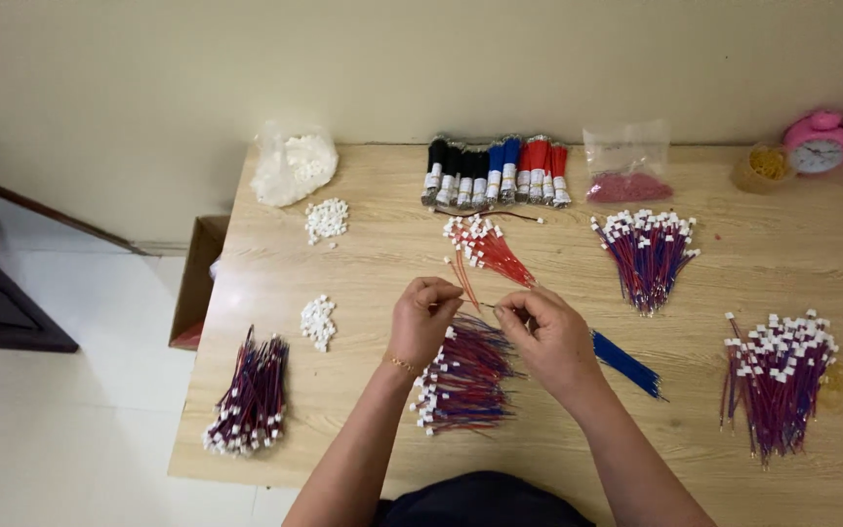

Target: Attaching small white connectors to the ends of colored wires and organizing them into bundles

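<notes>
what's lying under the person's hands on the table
Under the left hand and right hand lies a bundle of red and blue wires with white connectors, and loose blue wires stick out beside the right hand. The parts directly beneath the palms are covered.

We see one thin red wire pinched between both hands, running up-left from the fingertips toward the fanned red bundle with white connector tips lying just behind on the tabletop.
</notes>
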